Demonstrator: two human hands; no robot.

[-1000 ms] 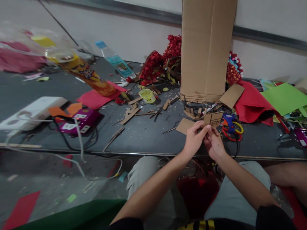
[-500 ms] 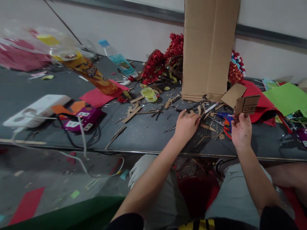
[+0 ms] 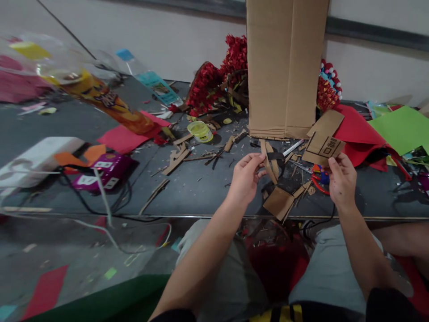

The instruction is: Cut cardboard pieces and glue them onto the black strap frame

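Note:
My left hand pinches thin curved cardboard strips between thumb and fingers, just above the dark table. In my right hand is a cardboard piece with black printing, gripped at its lower right corner. Under that hand lie red-handled scissors, partly covered, and a blue tool that is mostly hidden. A plain brown cardboard square is near the table's front edge between my hands. Behind the strips lies a white pen-like stick.
A tall cardboard panel stands at the back against the wall. To the left are a yellow tub, a tilted bottle, a purple box and a white power strip with cables. Red paper is on the right.
My left hand has lifted thin cardboard strips from the scraps. The printed cardboard in my right hand has tilted and moved down-left. A brown square now shows near the front edge.

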